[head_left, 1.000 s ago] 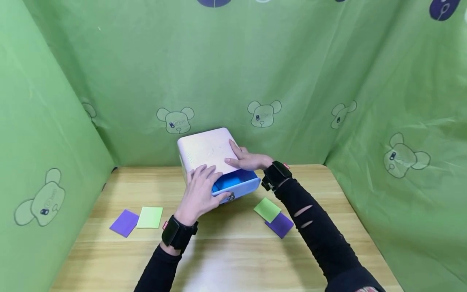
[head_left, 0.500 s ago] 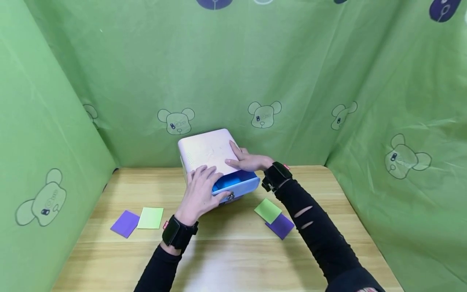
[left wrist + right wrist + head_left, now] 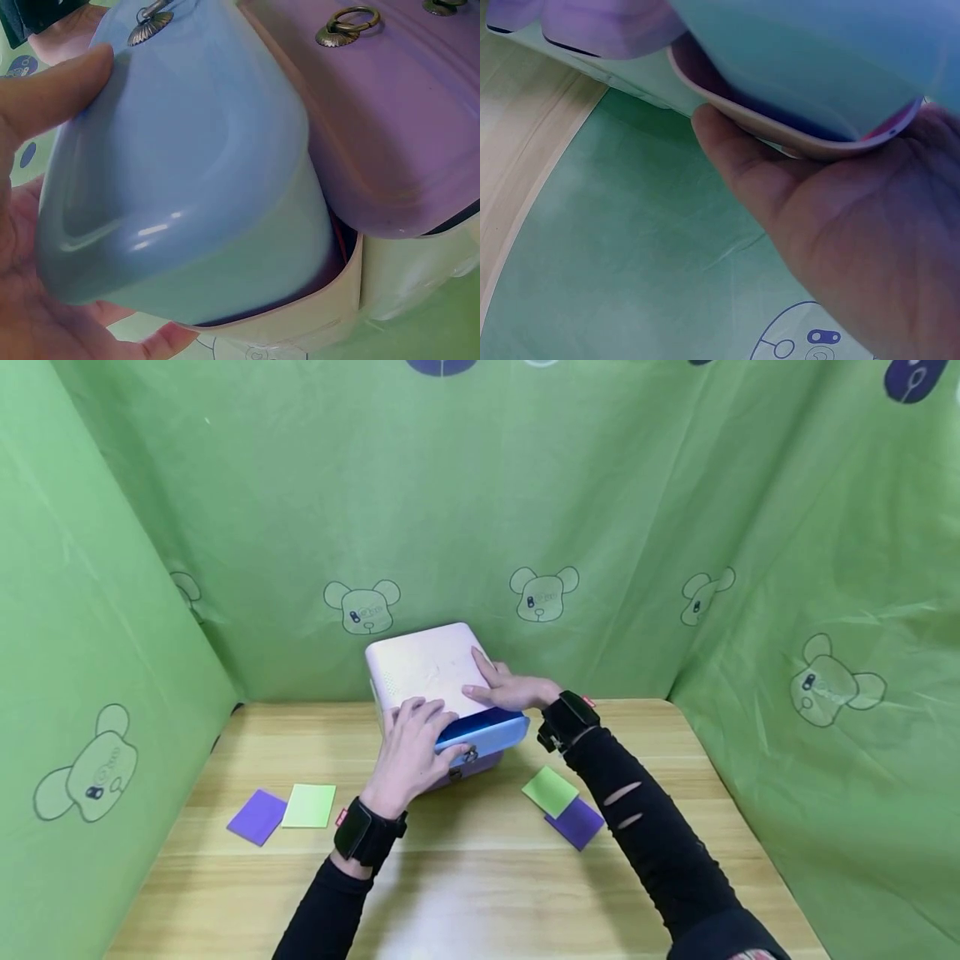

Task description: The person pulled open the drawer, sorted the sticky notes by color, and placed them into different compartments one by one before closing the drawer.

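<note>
A small cabinet with a pale pink top [image 3: 427,664] stands at the back of the table, turned at an angle. Its upper blue drawer [image 3: 491,735] juts out a little, with a dark gap behind its front. Below it shows a purple drawer [image 3: 390,112] with a brass ring pull [image 3: 352,26]. My left hand [image 3: 408,752] presses its thumb on the blue drawer's front beside the ring, its other fingers lying over the cabinet's left front edge. My right hand [image 3: 513,689] rests against the cabinet's upper right edge, thumb and index finger on top.
A purple paper square [image 3: 257,817] and a light green one [image 3: 309,806] lie at the left. Another green square [image 3: 550,792] overlaps a purple one [image 3: 579,827] at the right. Green cloth [image 3: 450,510] hangs behind and along both sides of the wooden table [image 3: 465,893].
The blue drawer has slid inward under my left thumb, narrowing its opening and uncovering more of the purple drawer below. My right hand has stayed in place.
</note>
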Motion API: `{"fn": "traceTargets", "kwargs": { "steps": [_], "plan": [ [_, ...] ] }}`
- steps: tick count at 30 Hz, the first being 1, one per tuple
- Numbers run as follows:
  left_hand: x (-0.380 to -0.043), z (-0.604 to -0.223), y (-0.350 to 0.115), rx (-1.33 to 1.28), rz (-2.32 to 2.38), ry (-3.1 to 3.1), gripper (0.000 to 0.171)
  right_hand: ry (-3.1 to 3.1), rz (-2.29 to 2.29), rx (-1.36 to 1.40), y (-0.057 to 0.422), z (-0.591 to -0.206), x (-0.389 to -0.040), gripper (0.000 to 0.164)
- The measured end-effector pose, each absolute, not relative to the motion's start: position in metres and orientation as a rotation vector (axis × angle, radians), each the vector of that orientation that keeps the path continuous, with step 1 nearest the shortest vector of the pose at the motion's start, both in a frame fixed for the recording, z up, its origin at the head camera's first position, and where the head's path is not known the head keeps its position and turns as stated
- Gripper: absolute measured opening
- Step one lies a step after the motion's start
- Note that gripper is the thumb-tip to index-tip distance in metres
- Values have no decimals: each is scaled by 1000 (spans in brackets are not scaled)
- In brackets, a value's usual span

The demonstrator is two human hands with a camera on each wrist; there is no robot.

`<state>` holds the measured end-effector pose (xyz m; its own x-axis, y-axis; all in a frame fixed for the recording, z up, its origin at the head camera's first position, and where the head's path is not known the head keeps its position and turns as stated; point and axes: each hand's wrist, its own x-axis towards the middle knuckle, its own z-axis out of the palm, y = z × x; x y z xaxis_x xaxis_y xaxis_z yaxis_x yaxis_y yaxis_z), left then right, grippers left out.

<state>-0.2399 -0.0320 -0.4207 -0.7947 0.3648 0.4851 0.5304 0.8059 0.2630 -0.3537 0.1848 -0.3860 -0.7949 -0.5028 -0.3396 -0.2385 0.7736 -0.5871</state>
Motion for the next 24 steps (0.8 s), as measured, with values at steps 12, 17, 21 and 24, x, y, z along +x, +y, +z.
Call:
{"fn": "traceTargets", "kwargs": {
  "steps": [12,17,21,24],
  "plan": [
    [-244,-425,-29,-632,-527,-2540,36,2473,-718,-540,185,-386,-355,89],
    [-244,-429,-27,-619,-509,-2502,31,2465,-715,-540,185,-386,-353,89],
    [-245,-430,-26,-614,-493,-2465,28,2466,-718,-553,185,-387,-355,91],
    [-245,-430,-26,-615,-486,-2456,28,2475,-704,-552,185,-386,-356,92]
  ]
}}
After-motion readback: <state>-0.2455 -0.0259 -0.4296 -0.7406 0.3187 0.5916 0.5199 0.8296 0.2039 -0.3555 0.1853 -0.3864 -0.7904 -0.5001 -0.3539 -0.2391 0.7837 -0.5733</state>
